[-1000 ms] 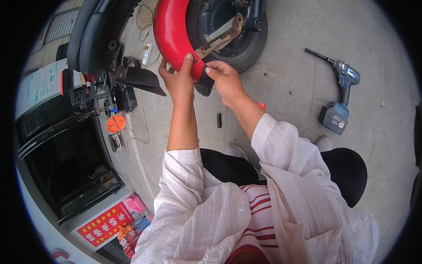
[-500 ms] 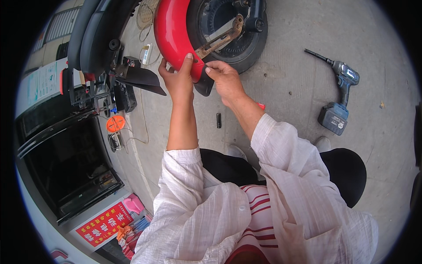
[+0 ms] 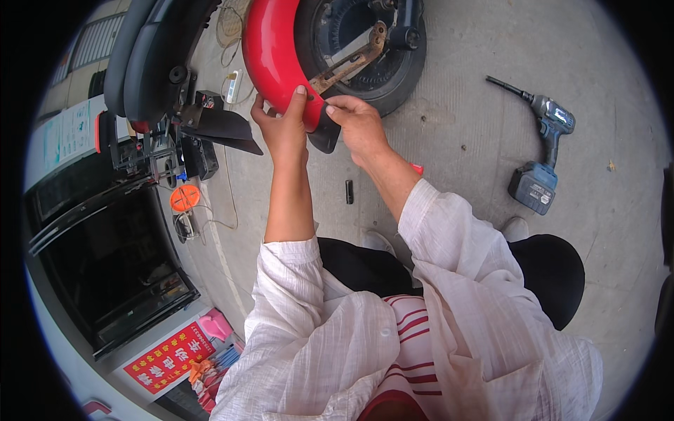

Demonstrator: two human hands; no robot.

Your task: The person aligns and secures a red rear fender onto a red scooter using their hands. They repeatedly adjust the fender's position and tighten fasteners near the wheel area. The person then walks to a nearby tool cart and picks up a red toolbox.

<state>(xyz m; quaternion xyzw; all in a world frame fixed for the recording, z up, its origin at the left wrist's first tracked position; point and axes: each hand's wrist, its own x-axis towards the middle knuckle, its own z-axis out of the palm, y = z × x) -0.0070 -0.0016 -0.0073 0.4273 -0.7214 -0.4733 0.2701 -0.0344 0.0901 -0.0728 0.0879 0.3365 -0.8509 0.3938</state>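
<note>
A glossy red mudguard [image 3: 270, 49] curves over a black-tyred wheel [image 3: 413, 81] at the top of the view. My left hand [image 3: 284, 130] is closed round the mudguard's lower end, its thumb lying on the outer face near a small hole. On the right edge, where the red meets a black end flap [image 3: 324, 135], my right hand [image 3: 359, 130] pinches with thumb and forefinger. Whether something small sits in that pinch cannot be made out. A rusty metal bracket [image 3: 354, 62] runs beside the wheel, close above both hands.
A blue-grey cordless impact driver [image 3: 551, 133] with a long socket lies on the concrete at right. Between my forearms lies a small black cylinder [image 3: 349, 191]. Left stand a dark scooter seat [image 3: 151, 77] and an orange disc [image 3: 184, 198] with trailing cable.
Both hands keep their hold on the mudguard. Hands and mudguard have shifted very slightly left in the view; nothing else visibly differs.
</note>
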